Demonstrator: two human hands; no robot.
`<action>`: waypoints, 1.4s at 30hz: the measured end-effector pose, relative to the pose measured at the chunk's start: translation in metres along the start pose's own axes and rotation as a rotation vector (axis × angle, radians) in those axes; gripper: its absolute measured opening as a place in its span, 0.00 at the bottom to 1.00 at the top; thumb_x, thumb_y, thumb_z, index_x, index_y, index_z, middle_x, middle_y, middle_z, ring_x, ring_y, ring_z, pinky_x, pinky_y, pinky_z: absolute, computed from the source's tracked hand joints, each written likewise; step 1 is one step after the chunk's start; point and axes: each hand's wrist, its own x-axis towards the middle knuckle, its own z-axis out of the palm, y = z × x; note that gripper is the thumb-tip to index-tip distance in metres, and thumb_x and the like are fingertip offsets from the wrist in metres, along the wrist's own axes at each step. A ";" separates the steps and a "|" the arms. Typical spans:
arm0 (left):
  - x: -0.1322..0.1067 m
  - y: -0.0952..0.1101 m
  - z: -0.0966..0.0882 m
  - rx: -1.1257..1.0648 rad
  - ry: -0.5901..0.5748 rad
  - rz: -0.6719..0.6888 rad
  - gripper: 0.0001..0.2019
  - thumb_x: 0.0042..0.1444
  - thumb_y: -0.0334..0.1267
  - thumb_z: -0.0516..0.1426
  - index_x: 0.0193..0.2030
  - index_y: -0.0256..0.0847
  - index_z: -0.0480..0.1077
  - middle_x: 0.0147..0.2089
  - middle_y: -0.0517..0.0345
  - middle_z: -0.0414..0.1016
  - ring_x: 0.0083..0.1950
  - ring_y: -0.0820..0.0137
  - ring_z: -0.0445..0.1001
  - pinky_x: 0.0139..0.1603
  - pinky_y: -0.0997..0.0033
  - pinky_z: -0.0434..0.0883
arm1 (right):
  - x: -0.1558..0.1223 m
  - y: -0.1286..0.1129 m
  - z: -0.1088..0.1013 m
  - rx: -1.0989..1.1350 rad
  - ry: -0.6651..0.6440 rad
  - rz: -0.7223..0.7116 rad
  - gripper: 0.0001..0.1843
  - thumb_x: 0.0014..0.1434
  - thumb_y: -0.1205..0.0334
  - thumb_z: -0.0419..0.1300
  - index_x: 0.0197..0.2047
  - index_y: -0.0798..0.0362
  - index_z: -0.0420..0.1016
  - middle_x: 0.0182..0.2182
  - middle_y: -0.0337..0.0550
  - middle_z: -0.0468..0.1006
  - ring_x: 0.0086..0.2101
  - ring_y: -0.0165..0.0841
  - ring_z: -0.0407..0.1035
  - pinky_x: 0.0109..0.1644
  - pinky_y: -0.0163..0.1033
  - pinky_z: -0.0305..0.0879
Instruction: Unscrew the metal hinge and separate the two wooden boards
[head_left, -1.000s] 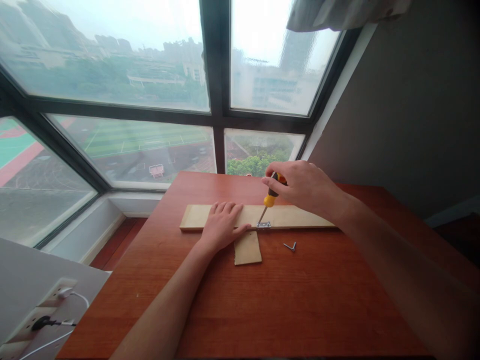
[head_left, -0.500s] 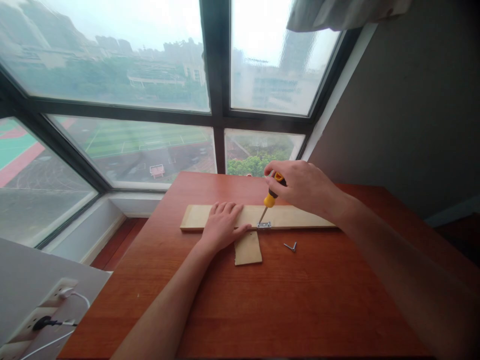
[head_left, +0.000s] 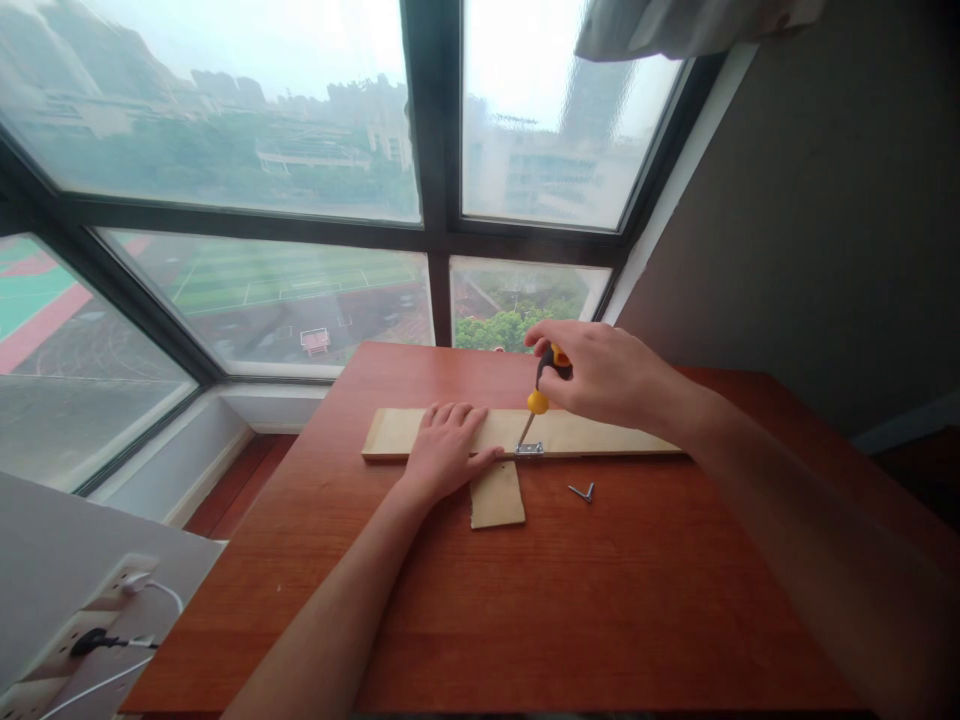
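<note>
A long pale wooden board [head_left: 600,435] lies across the red-brown table [head_left: 525,600]. A short wooden piece [head_left: 496,496] butts against its near edge. My left hand [head_left: 444,450] lies flat with fingers spread on the board, thumb toward a small metal bracket [head_left: 529,449]. My right hand [head_left: 600,375] is closed round the yellow and black handle of a screwdriver [head_left: 538,398], whose tip stands on the bracket.
A small loose metal angle bracket [head_left: 581,491] lies on the table right of the short piece. Large windows [head_left: 300,200] stand behind the table, a grey wall [head_left: 825,230] to the right. A white power strip with plugged cables [head_left: 97,630] sits at lower left.
My right hand has turned slightly on the screwdriver handle, the tip staying on the bracket. My left hand and the boards have kept their places.
</note>
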 end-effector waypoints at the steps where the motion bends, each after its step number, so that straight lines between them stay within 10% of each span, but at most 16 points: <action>1: 0.000 0.000 0.000 -0.002 0.000 0.000 0.28 0.61 0.59 0.53 0.61 0.45 0.65 0.58 0.47 0.70 0.60 0.54 0.65 0.65 0.52 0.55 | -0.001 0.000 0.000 0.006 -0.005 -0.009 0.19 0.57 0.62 0.55 0.52 0.49 0.72 0.46 0.43 0.80 0.40 0.37 0.73 0.38 0.39 0.61; 8: 0.000 0.001 -0.002 -0.006 -0.002 -0.011 0.27 0.60 0.58 0.53 0.61 0.46 0.65 0.59 0.48 0.70 0.60 0.54 0.64 0.65 0.52 0.55 | 0.001 -0.003 0.000 -0.120 0.028 0.084 0.17 0.64 0.47 0.50 0.43 0.47 0.74 0.35 0.43 0.80 0.33 0.38 0.72 0.33 0.40 0.58; 13: 0.000 0.000 -0.001 0.000 0.003 -0.002 0.28 0.60 0.59 0.53 0.61 0.46 0.65 0.58 0.48 0.70 0.60 0.54 0.65 0.65 0.52 0.55 | 0.000 -0.001 0.001 -0.036 0.016 -0.011 0.12 0.59 0.60 0.54 0.46 0.48 0.72 0.43 0.42 0.80 0.36 0.36 0.72 0.35 0.39 0.59; 19: 0.000 0.000 -0.002 0.010 0.000 0.002 0.27 0.61 0.58 0.53 0.61 0.45 0.65 0.58 0.47 0.70 0.60 0.54 0.65 0.65 0.52 0.55 | 0.001 -0.003 0.000 -0.063 0.029 0.023 0.17 0.64 0.46 0.51 0.40 0.47 0.75 0.35 0.40 0.79 0.33 0.36 0.70 0.31 0.40 0.54; 27: 0.000 0.000 0.001 0.002 0.001 -0.011 0.28 0.60 0.59 0.53 0.62 0.46 0.64 0.58 0.48 0.70 0.61 0.54 0.65 0.66 0.52 0.54 | 0.001 -0.001 0.003 0.042 0.028 -0.053 0.15 0.57 0.63 0.55 0.48 0.50 0.71 0.43 0.42 0.79 0.38 0.35 0.71 0.36 0.39 0.59; 33: 0.000 0.000 -0.002 -0.003 -0.003 -0.001 0.27 0.61 0.58 0.53 0.61 0.45 0.65 0.58 0.48 0.70 0.60 0.55 0.65 0.65 0.53 0.55 | 0.003 -0.003 0.003 -0.099 0.069 0.052 0.16 0.63 0.47 0.51 0.40 0.47 0.73 0.33 0.41 0.78 0.31 0.36 0.69 0.30 0.39 0.52; 42: 0.001 0.001 -0.001 0.018 0.002 -0.001 0.27 0.60 0.58 0.53 0.61 0.46 0.65 0.57 0.48 0.71 0.59 0.54 0.66 0.66 0.52 0.55 | 0.001 -0.003 0.004 -0.027 0.062 0.034 0.16 0.59 0.55 0.56 0.50 0.48 0.70 0.39 0.41 0.79 0.33 0.35 0.70 0.31 0.39 0.54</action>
